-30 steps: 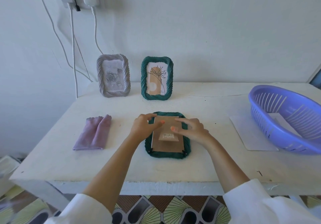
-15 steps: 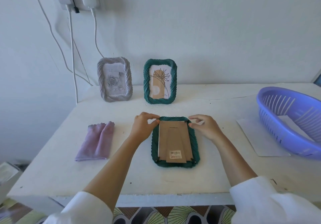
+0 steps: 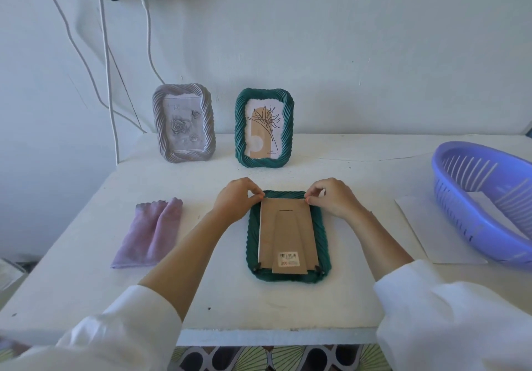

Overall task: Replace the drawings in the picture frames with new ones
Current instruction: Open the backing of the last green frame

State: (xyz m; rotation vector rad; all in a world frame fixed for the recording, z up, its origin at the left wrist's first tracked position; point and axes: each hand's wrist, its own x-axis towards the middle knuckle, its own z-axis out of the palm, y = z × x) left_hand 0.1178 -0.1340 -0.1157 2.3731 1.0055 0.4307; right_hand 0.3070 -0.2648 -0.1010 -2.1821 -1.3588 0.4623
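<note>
A green picture frame lies face down at the table's middle, its brown cardboard backing with a barcode sticker facing up. My left hand pinches the backing's far left corner and my right hand pinches its far right corner. At the back, a grey frame with a rose drawing and a second green frame with a plant drawing stand upright against the wall.
A folded purple cloth lies left of the flat frame. On the right a purple plastic basket rests partly over a white paper sheet. Cables hang down the wall at the left. The table is white.
Both hands slid from the middle of the backing to its far corners. The frame turned from slightly askew to lengthwise, with the barcode end toward me.
</note>
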